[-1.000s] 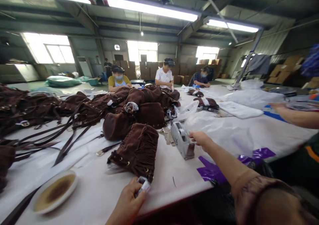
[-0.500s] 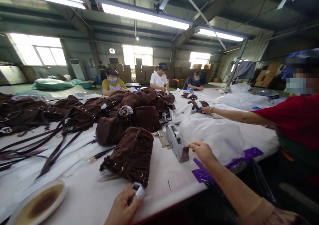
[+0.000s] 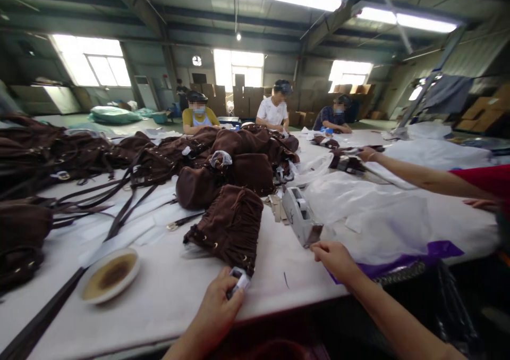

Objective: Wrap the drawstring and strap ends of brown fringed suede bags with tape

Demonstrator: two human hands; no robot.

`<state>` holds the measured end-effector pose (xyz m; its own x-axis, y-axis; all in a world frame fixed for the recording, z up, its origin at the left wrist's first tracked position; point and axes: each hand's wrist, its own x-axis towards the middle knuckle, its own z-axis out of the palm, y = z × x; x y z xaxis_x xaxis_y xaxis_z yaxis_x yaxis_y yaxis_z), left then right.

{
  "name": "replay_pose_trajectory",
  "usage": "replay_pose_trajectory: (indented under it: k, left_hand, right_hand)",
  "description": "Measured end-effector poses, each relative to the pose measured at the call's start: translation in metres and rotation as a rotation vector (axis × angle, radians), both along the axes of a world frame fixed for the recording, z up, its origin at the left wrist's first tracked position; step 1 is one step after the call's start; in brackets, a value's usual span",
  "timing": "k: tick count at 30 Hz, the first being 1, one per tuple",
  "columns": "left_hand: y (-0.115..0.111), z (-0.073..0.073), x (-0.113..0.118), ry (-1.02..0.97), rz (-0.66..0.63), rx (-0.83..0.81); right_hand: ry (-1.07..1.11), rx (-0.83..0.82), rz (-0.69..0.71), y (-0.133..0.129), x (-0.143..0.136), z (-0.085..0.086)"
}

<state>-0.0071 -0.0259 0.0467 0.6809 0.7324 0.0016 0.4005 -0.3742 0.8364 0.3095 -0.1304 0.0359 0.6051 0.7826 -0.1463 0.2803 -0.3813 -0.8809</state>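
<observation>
A dark brown fringed bag (image 3: 229,227) with metal eyelets lies on the white-covered table in front of me. My left hand (image 3: 221,301) is closed on a pale, film-wrapped buckle (image 3: 239,281) at the bag's near corner. Right of the bag stands a grey tape dispenser (image 3: 300,219) with a roll in it. My right hand (image 3: 332,259) pinches at the dispenser's near end, on what looks like the thin end of its tape; the strip itself barely shows.
More brown bags (image 3: 251,171) and dark straps (image 3: 131,184) are heaped behind and left. A shallow dish (image 3: 133,269) with brown residue stands at left. Clear plastic bags (image 3: 370,206) lie at right, where a co-worker's hand (image 3: 368,154) handles a brown item. Several people sit across the table.
The view has swung right and down, shifting the scene. My right hand has come closer to the dispenser's near end. My left hand keeps the buckle. The co-worker's brown item has turned.
</observation>
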Motion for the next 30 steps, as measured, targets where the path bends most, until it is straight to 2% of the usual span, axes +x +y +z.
replay_pose_trajectory:
  k: [4,6,7,9,12,20,24,27,30]
  left_hand:
    - [-0.007,0.002,0.003,-0.002,0.041,0.066]
    - [-0.011,-0.001,0.005,-0.014,0.059,0.121]
    - [-0.013,-0.004,0.005,-0.029,0.057,0.148]
    - [-0.016,-0.009,0.004,-0.066,0.043,0.201]
    - [-0.018,-0.016,0.002,-0.098,0.026,0.282]
    - [-0.018,-0.022,-0.003,-0.084,0.02,0.416]
    - [-0.019,-0.031,-0.001,-0.051,0.018,0.469]
    - [-0.021,-0.039,-0.001,-0.017,-0.004,0.577]
    - [-0.021,-0.041,-0.002,0.002,-0.027,0.665]
  right_hand:
    - [0.147,-0.012,0.461,-0.004,-0.071,0.019]
    - [0.212,0.018,0.586,0.004,-0.107,0.025]
    - [0.254,0.03,0.606,0.009,-0.123,0.025]
    - [0.35,0.025,0.565,0.022,-0.146,0.021]
    - [0.438,-0.039,0.458,0.036,-0.161,0.01]
    - [0.39,-0.13,0.446,0.038,-0.16,-0.001]
    - [0.396,-0.188,0.366,0.04,-0.164,-0.009]
    - [0.381,-0.259,0.282,0.044,-0.167,-0.012]
    - [0.399,-0.265,0.299,0.045,-0.167,-0.011]
